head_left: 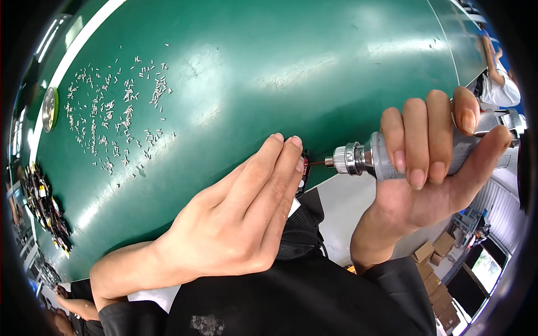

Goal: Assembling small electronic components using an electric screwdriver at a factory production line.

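Observation:
My right hand [426, 185] is wrapped round a grey electric screwdriver [380, 155], which lies level with its knurled silver collar toward the left. Its thin bit meets or nearly meets a small black part [302, 186] with a bit of red on it. My left hand [235, 210] is closed on that part at the table's near edge, fingers pressed together. Most of the part is hidden behind these fingers, so its kind does not show. Many small silver screws [128, 115] lie scattered over the left of the green table [252, 112].
A heap of black parts with coloured bits [45, 207] lies at the table's left edge. Near it is a round green-rimmed dish [50, 109]. Another person [499, 84] is at the far right, and one more [78, 308] at the lower left. Cardboard boxes [440, 291] stand at the lower right.

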A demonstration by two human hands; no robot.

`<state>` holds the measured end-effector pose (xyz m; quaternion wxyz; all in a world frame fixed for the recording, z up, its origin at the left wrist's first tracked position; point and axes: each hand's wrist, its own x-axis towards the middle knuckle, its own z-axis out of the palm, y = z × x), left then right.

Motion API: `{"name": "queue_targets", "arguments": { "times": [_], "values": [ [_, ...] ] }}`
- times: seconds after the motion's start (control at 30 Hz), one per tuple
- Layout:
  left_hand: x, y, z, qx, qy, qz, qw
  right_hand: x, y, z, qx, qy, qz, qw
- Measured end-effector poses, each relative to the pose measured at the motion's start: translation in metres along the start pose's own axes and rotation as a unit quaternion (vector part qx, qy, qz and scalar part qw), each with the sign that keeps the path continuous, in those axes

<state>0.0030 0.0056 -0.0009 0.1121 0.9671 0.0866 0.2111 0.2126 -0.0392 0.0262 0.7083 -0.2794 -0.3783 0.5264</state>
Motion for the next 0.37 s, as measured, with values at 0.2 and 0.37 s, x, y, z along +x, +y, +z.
{"name": "queue_targets", "arguments": {
  "times": [0.2, 0.37],
  "values": [
    [0.0, -0.003, 0.001, -0.011, 0.015, 0.007, 1.0, 0.003, -0.004, 0.001, -0.036, -0.051, 0.022, 0.998],
    [0.0, -0.001, 0.0, -0.017, 0.015, 0.002, 1.0, 0.004, 0.002, 0.018, -0.085, -0.091, 0.002, 0.992]
  ]
}}
